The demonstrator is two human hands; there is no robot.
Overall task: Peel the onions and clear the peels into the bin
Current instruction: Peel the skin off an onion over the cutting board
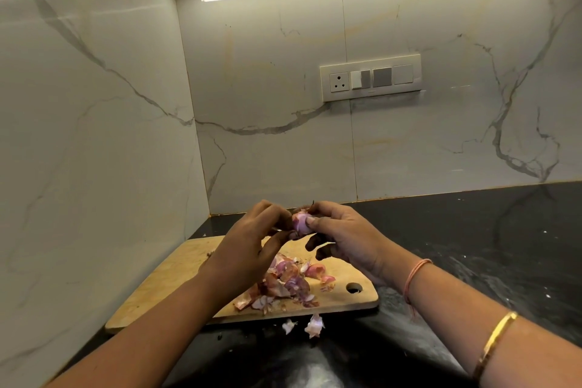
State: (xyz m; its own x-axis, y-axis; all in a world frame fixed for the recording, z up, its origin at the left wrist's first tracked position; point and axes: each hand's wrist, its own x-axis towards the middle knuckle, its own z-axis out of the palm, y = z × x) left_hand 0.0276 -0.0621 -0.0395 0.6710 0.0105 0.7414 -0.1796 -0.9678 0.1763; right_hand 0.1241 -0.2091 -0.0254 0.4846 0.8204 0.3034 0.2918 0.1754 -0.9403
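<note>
A small onion (300,224) sits pinched between the two hands, which are brought together in the air above the far part of a wooden cutting board (176,268). Its exposed skin is glossy pink-purple with pale streaks, and a looser, paler flap shows at its top. The left hand (255,242) curls its fingertips against the onion's left side. The right hand (343,236) closes on it from the right, the thumb laid across its front and the lower fingers curled beneath. Only a narrow strip of the bulb shows between the fingers. That strip runs roughly up and down, tilted a little, but both ends are covered, so which end is root and which is stem cannot be told. A thin dark wisp pokes up just above the right forefinger. Directly below the hands and toward the person, the board carries a loose heap of peels (286,285), papery pink, purple and brownish. Some scattered scraps lie toward the hanging hole (353,287) under the right wrist. Two pale stray peels (315,324) lie off the board's near edge on the dark counter (472,246), between the forearms. The right wrist wears a pink thread (415,274) and, further up the arm, a gold bangle (497,340).
</note>
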